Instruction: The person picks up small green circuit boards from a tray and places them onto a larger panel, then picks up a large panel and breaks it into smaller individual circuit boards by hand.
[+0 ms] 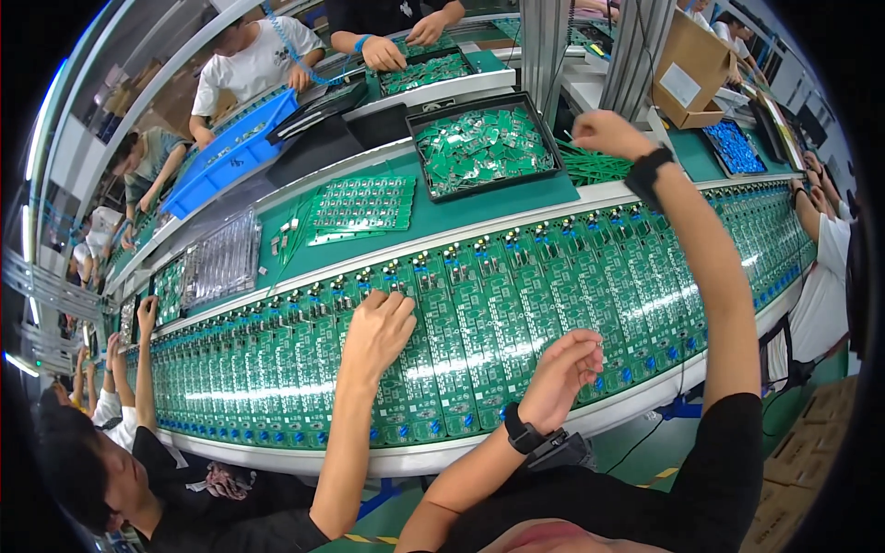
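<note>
My left hand, with a black watch at the wrist, hovers over the near half of a long row of green circuit boards. Its fingers are curled together, and whatever they may hold is too small to make out. Farther away, my right hand is raised near the right corner of a black tray heaped with small green board pieces. A black band circles that wrist. The fingers are bent closed, their tips partly hidden. Beneath it lie thin green strips.
A co-worker's hand touches the boards to my left. Perforated green panels and clear plastic packs lie beyond the row. Metal posts rise behind the tray. Blue parts and a cardboard box are at far right.
</note>
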Demonstrator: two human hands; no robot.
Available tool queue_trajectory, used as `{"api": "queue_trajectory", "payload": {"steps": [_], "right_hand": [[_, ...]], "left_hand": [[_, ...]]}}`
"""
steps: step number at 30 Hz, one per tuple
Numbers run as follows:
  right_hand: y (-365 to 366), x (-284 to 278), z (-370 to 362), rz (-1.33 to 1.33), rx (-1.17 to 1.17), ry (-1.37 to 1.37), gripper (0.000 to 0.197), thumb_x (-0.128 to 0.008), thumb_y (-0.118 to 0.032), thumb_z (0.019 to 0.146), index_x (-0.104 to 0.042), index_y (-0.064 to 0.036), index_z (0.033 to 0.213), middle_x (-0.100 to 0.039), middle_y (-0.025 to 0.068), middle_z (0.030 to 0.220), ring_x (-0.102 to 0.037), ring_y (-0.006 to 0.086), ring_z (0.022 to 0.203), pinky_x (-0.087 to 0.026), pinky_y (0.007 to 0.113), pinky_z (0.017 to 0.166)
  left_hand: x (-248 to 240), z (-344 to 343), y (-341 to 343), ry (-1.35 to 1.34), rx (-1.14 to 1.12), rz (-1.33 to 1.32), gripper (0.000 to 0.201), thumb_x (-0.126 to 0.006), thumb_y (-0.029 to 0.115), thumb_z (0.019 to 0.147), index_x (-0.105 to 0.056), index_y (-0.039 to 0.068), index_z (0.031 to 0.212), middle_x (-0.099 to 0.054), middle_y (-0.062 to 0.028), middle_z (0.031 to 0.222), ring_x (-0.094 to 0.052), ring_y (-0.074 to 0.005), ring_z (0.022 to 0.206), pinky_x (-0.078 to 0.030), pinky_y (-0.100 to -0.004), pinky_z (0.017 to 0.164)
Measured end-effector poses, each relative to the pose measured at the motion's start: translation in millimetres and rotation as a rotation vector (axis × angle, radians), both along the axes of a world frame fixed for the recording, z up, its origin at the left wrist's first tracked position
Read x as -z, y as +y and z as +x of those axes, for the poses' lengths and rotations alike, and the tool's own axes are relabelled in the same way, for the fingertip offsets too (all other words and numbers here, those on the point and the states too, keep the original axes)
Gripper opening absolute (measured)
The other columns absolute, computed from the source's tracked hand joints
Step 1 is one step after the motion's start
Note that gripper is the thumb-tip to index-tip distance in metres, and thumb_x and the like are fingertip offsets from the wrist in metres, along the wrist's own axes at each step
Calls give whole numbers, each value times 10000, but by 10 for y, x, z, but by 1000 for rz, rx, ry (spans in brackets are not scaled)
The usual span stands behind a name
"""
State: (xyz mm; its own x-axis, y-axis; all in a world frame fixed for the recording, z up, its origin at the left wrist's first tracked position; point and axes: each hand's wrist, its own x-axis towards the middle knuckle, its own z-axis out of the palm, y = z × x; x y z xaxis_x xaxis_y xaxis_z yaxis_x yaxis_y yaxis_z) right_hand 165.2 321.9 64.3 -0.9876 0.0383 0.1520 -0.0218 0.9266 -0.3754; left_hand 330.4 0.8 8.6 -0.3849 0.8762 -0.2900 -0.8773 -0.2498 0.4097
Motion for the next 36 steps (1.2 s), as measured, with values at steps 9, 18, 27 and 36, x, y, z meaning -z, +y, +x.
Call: {"api": "queue_trajectory", "payload": {"steps": [9,18,27,36], "right_hand": [[-685,316,-569,11,81,45,198,-698,-232,616,-621,-65,689,-611,120,731,-591,289,738,-466,375,655],[-638,526,-691,-99,148,99,189,-725,-149,589,-601,-53,695,-606,128,734,-586,309,749,-460,387,664],[-594,623,-664,-286,169,136,214,-727,-91,605,-587,-23,753,-590,103,691,-580,237,666,-452,332,616],[-590,566,-425,-357,120,388,186,-685,-81,688,-531,-18,771,-556,66,700,-553,169,656,-446,288,604]], "left_hand": [[-1,11,18,-41,0,12,114,-454,115,870,-498,72,965,-501,12,778,-476,-90,724,-384,-215,671],[0,6,30,-60,3,18,106,-449,109,869,-494,67,955,-498,7,778,-471,-90,726,-383,-213,669],[8,19,73,-68,11,12,108,-461,104,861,-501,66,954,-502,6,775,-479,-92,720,-389,-214,661],[41,55,114,-87,1,-1,106,-477,108,853,-510,72,947,-493,8,746,-470,-95,700,-385,-219,634]]}}
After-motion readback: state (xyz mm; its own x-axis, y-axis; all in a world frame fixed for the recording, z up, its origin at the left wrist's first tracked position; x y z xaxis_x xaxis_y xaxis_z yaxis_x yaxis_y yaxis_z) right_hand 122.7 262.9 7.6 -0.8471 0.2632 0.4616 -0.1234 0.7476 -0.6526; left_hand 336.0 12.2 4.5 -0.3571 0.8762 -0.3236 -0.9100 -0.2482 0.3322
